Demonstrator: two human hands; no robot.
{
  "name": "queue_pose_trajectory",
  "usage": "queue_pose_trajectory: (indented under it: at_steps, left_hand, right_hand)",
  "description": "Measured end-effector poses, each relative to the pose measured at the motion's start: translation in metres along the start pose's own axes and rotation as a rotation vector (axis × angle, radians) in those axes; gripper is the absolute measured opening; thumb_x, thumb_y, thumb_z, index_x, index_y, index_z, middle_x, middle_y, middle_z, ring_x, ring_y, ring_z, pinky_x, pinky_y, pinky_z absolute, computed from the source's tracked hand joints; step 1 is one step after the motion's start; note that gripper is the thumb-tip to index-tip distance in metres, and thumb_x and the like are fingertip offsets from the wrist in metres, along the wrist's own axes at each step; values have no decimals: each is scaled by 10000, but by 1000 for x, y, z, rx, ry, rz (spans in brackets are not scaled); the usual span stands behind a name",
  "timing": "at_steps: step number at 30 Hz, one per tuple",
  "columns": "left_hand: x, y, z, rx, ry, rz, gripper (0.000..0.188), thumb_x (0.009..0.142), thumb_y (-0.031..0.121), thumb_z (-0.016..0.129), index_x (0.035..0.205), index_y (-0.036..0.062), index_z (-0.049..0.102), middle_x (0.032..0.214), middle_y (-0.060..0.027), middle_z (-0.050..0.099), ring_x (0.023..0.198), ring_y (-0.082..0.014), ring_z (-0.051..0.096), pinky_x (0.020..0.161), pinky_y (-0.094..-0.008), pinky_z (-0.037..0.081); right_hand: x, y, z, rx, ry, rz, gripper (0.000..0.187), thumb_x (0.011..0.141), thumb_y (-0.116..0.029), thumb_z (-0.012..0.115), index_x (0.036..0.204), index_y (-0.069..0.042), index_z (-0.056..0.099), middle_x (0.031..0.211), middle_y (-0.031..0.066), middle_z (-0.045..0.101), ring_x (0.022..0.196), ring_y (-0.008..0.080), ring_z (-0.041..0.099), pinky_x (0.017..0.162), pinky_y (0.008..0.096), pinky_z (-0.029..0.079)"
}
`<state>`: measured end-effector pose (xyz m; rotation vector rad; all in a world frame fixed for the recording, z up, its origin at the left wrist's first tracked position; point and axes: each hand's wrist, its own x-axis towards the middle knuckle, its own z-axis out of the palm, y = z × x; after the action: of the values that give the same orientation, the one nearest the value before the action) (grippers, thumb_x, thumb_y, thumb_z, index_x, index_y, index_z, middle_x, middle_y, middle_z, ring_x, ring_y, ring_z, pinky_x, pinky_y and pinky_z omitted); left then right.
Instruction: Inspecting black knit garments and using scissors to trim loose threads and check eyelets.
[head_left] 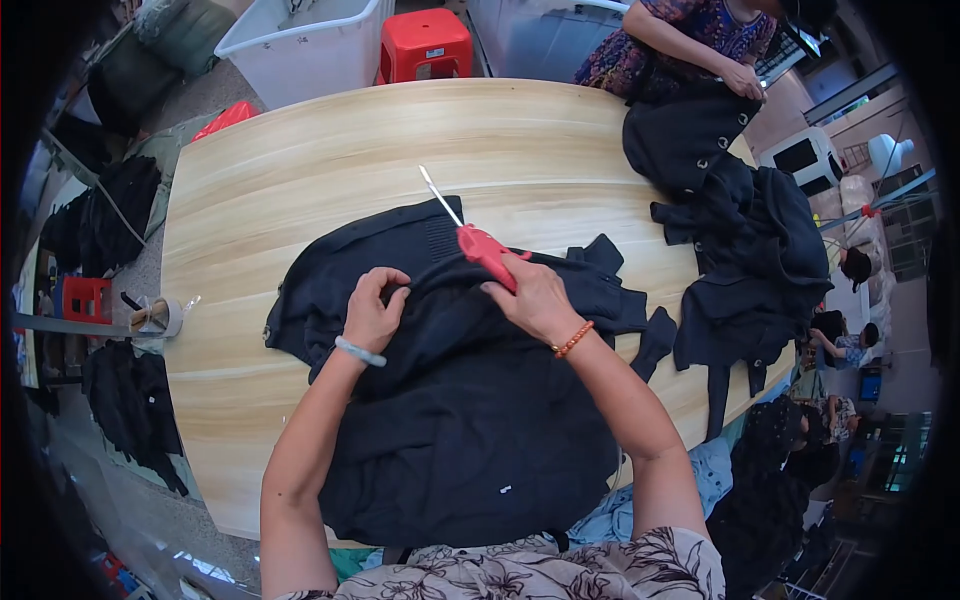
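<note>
2 hands work our black knit garment (470,420), spread on the wooden table (300,180). Our left hand (373,310) pinches a fold; our right hand (530,295) grips red-handled scissors (480,248). Soft, limp and light, we judge it best held at seams.

My counter (300,180) is a long top of pale wood grain with a rounded far end. A black garment (460,420) lies spread on it right before me. A heap of dark garments (745,250) lies toward the far right. A tape roll (165,315) rests at the left edge.
</note>
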<state>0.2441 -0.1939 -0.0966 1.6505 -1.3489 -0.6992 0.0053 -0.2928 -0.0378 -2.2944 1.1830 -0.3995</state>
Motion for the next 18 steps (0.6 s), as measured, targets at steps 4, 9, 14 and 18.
queue_pose_trajectory:
  at_steps: [4,9,14,18]
  left_hand:
    - [-36,76,-46,-396,-177,127,143,884,-61,554,1003,1,604,957,-57,542,878,-129,531,769,-222,419]
    - [-85,113,-137,-695,10,90,219,868,53,619,1059,39,511,943,-97,499,853,-162,497,851,-283,446]
    - [-140,93,-192,-522,207,-30,237,872,71,648,1059,41,506,950,-71,484,903,-160,458,852,-273,371]
    - [-166,49,-191,-424,288,-175,213,885,16,622,1085,25,547,1025,-57,530,977,-147,506,916,-275,390]
  right_hand:
    - [19,-52,8,92,-119,-217,412,779,-246,752,1046,-13,542,974,216,648,925,408,632,781,465,513]
    - [22,-10,-14,-142,-354,-94,322,735,-119,656,1027,-30,553,916,223,664,910,420,639,794,492,508]
    - [-14,38,-47,-115,-339,86,345,723,-91,681,1061,-51,630,914,194,682,923,358,664,821,428,516]
    - [-12,34,-81,118,-303,165,233,735,-46,724,959,-18,663,839,92,665,801,174,630,788,303,498]
